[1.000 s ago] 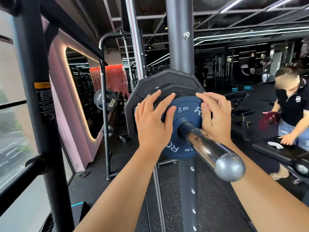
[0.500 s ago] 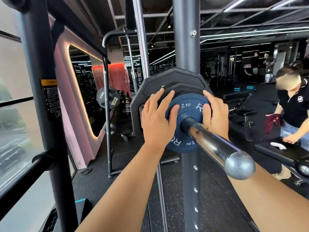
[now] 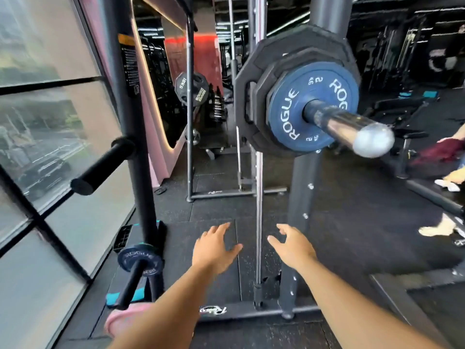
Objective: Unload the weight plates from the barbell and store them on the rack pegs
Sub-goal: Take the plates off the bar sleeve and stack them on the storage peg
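Observation:
A blue 2 kg plate (image 3: 292, 107) sits outermost on the chrome barbell sleeve (image 3: 352, 129) at the upper right, with larger black plates (image 3: 254, 71) behind it. My left hand (image 3: 214, 250) and my right hand (image 3: 294, 248) hang low over the floor, both empty with fingers spread, well below the bar. On the rack upright (image 3: 130, 122) to the left, an upper black peg (image 3: 100, 167) is bare. A lower peg (image 3: 130, 283) carries a small blue plate (image 3: 139, 259).
A window wall runs along the left. A black 10 kg plate (image 3: 192, 89) hangs on a farther rack. The rack's base bar (image 3: 251, 312) and a chrome guide rod (image 3: 258, 210) lie ahead. A person's feet (image 3: 437, 227) and a bench are at the right.
Both hands have come off the blue plate and dropped low. The view has tilted down and left, bringing the rack pegs and floor into sight. The plates remain on the sleeve.

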